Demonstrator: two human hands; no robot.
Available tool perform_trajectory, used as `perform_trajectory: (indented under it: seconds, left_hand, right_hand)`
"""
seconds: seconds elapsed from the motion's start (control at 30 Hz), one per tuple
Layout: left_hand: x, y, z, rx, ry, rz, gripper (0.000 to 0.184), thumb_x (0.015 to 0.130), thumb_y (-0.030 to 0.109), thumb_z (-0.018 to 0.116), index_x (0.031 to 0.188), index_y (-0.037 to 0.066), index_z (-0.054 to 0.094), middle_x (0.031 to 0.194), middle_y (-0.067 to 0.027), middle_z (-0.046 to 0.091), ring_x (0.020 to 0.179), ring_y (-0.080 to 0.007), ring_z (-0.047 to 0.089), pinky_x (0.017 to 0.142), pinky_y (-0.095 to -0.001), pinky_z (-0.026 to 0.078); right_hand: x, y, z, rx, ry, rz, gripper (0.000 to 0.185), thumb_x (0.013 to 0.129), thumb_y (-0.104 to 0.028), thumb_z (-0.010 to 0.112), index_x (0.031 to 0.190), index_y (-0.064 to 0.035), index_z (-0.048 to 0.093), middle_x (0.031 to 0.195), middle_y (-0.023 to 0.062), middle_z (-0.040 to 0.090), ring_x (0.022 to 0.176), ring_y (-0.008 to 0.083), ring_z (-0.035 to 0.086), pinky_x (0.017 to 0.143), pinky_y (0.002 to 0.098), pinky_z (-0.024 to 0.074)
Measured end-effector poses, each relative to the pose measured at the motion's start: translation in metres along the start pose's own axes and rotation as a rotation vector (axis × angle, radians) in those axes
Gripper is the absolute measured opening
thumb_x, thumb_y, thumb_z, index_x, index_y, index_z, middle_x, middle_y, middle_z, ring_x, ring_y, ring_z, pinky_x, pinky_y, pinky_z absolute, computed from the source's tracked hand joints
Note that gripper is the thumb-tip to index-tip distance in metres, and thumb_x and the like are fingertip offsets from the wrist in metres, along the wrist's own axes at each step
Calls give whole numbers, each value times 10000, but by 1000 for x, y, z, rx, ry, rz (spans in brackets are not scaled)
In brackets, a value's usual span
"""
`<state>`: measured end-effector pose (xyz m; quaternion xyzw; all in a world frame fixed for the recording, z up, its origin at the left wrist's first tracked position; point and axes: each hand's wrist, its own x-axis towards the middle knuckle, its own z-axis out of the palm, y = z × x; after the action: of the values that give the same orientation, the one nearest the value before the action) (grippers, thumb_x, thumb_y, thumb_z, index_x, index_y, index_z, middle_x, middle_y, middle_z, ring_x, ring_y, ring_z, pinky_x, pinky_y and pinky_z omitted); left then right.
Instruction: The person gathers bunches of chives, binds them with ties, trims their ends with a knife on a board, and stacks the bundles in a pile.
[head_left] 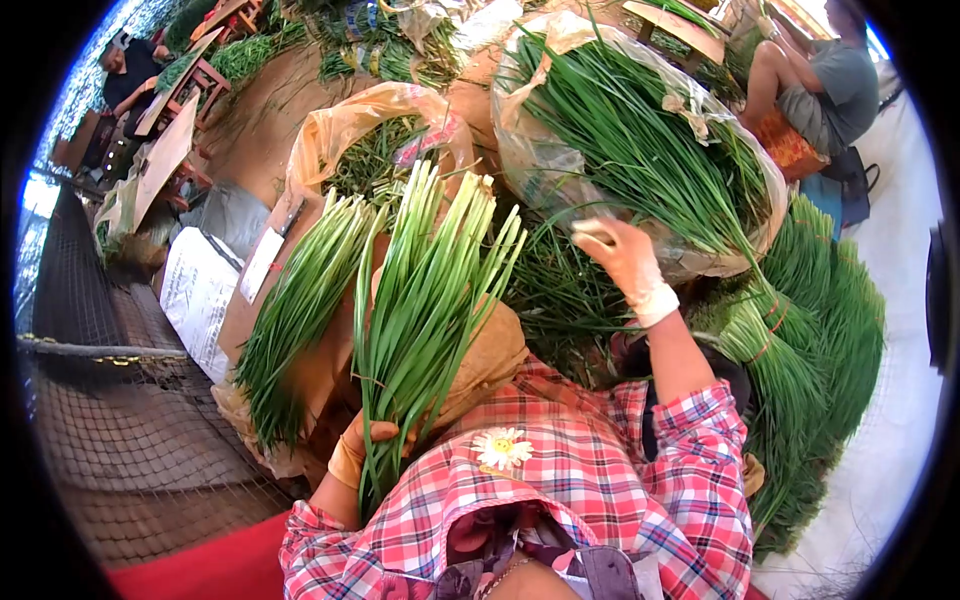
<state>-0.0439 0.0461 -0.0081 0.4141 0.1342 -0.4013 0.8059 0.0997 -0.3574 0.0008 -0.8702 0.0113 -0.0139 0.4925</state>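
My left hand (362, 447), gloved, is closed round the lower leafy part of a bunch of green stalks (425, 310), whose pale ends point up and away from me. A second bunch (300, 310) lies just left of it on a board (262, 262). My right hand (618, 262), in a pale glove, is raised over loose dark green leaves (565, 290), beside a clear plastic bag (540, 165) full of long green stalks (640, 130). Its fingers are bent together and smeared, so whether they hold anything cannot be told.
A plastic bag (315, 145) of trimmings stands ahead. Tied bundles (800, 350) are piled at the right. Netting (130, 410) lies at the left. One person (835, 90) sits at the upper right, another (130, 75) at the upper left near wooden stands (170, 165).
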Motion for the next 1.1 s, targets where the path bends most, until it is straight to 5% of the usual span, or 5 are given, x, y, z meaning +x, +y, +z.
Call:
perform_trajectory:
  seconds: [0.4,0.5,0.6,0.67,1.1]
  left_hand:
    - [11,-7,-10,76,44,-93,701,635,185,774,1231,-32,475,1011,-139,617,767,-211,621,580,-286,521]
    - [15,2,3,79,67,-59,663,625,179,770,1195,-35,508,1002,-131,623,771,-207,621,602,-292,524]
    - [17,4,3,65,31,-82,609,619,140,758,1160,-36,539,1008,-121,627,792,-206,625,649,-302,525]
    - [21,-1,1,177,47,-25,599,624,112,747,1167,-30,537,1016,-120,628,810,-216,629,673,-313,529]
    - [15,-12,7,559,264,133,560,613,-22,761,1140,7,574,1000,-45,639,857,-144,598,764,-264,481]
  right_hand:
    - [-33,-91,1,660,-925,-132,238,852,-229,587,845,-11,682,742,69,660,510,109,555,468,223,442]
    - [-32,-40,-39,1078,-663,-217,236,829,-246,629,851,-19,691,731,73,662,549,113,573,510,237,456]
    - [-2,3,-7,-267,-202,-133,282,854,-276,633,958,-17,674,706,43,643,582,96,555,495,193,410]
    - [3,-26,-1,494,-269,294,268,866,-282,634,980,-42,669,691,25,626,533,59,523,469,184,395]
    - [19,-4,59,794,-332,432,268,804,-245,691,932,-21,617,806,22,624,568,97,548,464,227,431]
